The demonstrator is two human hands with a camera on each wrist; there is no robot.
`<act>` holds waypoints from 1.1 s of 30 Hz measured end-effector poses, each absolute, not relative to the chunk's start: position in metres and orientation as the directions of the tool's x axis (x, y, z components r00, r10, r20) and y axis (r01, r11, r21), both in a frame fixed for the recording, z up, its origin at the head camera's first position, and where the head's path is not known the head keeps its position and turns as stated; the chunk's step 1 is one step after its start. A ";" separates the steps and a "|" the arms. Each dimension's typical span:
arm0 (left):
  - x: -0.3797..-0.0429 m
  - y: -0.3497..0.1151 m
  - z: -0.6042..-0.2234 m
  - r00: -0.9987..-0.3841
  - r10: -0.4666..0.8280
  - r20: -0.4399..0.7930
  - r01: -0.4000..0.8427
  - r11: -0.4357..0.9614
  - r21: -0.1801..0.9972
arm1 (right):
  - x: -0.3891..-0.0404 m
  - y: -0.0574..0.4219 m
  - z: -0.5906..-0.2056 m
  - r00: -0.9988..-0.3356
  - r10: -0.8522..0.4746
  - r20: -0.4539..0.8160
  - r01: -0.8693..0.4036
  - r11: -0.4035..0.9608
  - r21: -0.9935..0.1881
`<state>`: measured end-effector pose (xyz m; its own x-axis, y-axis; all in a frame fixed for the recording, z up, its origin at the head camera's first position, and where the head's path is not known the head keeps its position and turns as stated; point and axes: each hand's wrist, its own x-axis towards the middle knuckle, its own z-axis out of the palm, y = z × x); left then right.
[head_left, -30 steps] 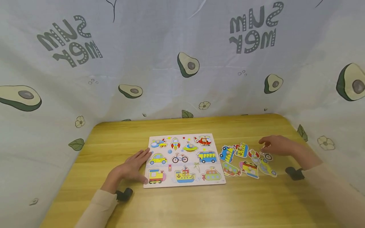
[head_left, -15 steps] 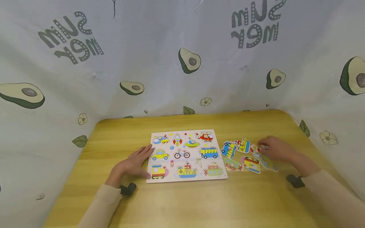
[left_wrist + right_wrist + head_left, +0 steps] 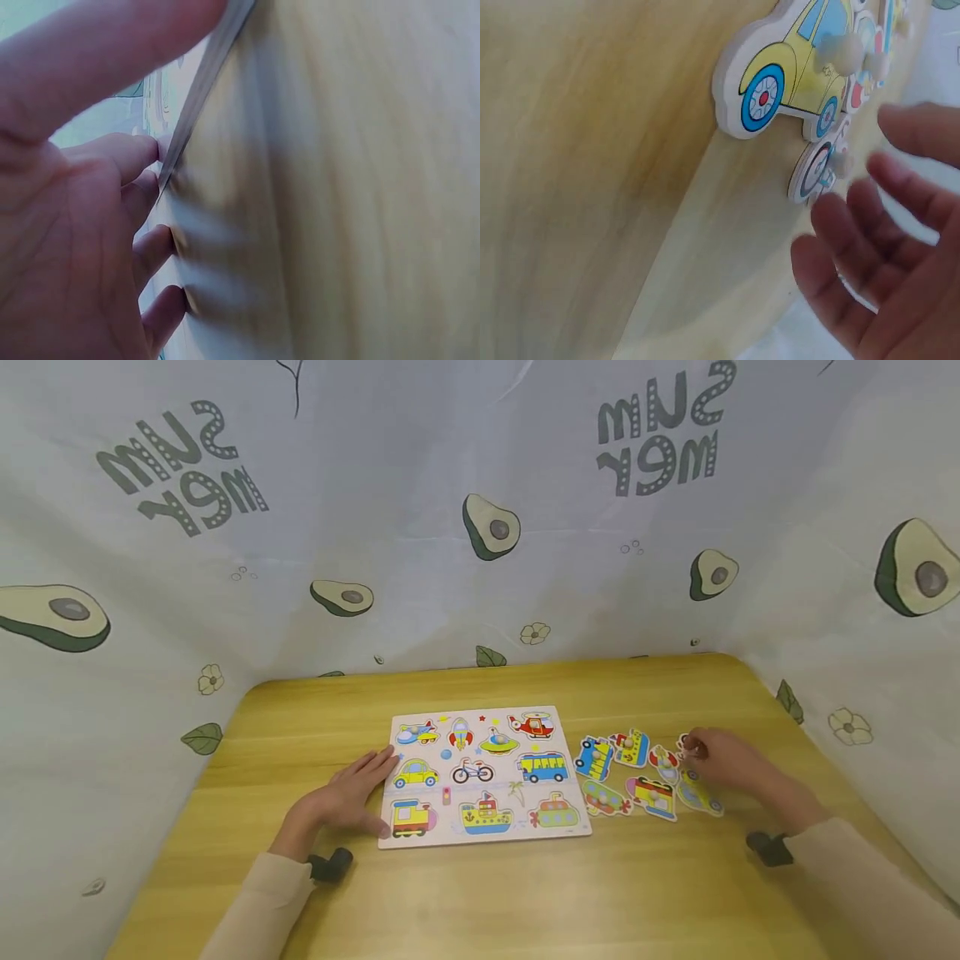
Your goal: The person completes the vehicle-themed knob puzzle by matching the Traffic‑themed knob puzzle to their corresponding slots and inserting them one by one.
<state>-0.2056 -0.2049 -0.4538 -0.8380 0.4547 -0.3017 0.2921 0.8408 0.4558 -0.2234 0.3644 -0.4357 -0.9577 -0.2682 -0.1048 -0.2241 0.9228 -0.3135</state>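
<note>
My left hand (image 3: pixel 341 797) rests with spread fingers on the left edge of a wooden peg puzzle board (image 3: pixel 442 839); the left wrist view shows its fingers (image 3: pixel 154 251) along the board's edge. On the right, my right hand (image 3: pixel 731 764) hovers over a bicycle puzzle piece (image 3: pixel 683 743) and partly hides it from the head view. Its loosely bent fingers (image 3: pixel 825 270) stand apart from the knob of that piece in the right wrist view. Beside the bicycle lies a yellow car piece (image 3: pixel 802 75) with a round knob.
More knobbed pieces lie between board and right hand: a bus (image 3: pixel 594 758), a ship (image 3: pixel 631 747), a rocket (image 3: pixel 663 765), a submarine (image 3: pixel 606 798) and a train (image 3: pixel 654 797). A patterned curtain (image 3: pixel 420 527) hangs behind the wooden table (image 3: pixel 510 902).
My right hand has come down closer over the bicycle piece and covers a different part of it. The left hand stays on the board; the head view has shifted slightly.
</note>
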 end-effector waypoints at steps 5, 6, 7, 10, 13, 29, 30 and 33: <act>-0.207 -0.201 -0.452 -0.836 0.456 -0.305 0.291 0.840 0.458 | -0.227 0.367 -0.437 -0.965 -0.245 -0.097 -0.210 0.937 -0.280; -0.208 -0.200 -0.452 -0.833 0.461 -0.305 0.295 0.837 0.461 | -0.226 0.368 -0.437 -0.963 -0.254 -0.094 -0.220 0.936 -0.273; -0.209 -0.199 -0.452 -0.832 0.462 -0.308 0.294 0.837 0.462 | -0.226 0.369 -0.438 -0.961 -0.263 -0.091 -0.231 0.935 -0.268; -0.208 -0.199 -0.452 -0.831 0.458 -0.316 0.283 0.837 0.468 | -0.224 0.370 -0.439 -0.958 -0.274 -0.085 -0.242 0.931 -0.272; -0.204 -0.201 -0.453 -0.834 0.446 -0.325 0.267 0.842 0.470 | -0.225 0.368 -0.442 -0.959 -0.268 -0.092 -0.232 0.929 -0.289; -0.204 -0.204 -0.451 -0.840 0.446 -0.308 0.272 0.838 0.472 | -0.231 0.372 -0.446 -0.970 -0.231 -0.070 -0.200 0.931 -0.305; -0.205 -0.204 -0.452 -0.841 0.444 -0.309 0.270 0.839 0.472 | -0.232 0.372 -0.447 -0.970 -0.233 -0.070 -0.202 0.933 -0.299; -0.204 -0.205 -0.453 -0.838 0.449 -0.310 0.272 0.836 0.476 | -0.233 0.373 -0.449 -0.968 -0.238 -0.074 -0.207 0.933 -0.293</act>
<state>-0.2038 -0.2048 -0.4533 -0.8381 0.4487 -0.3101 0.2716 0.8363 0.4762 -0.2327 0.3733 -0.4487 -0.9685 -0.2378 -0.0740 -0.2068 0.9334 -0.2931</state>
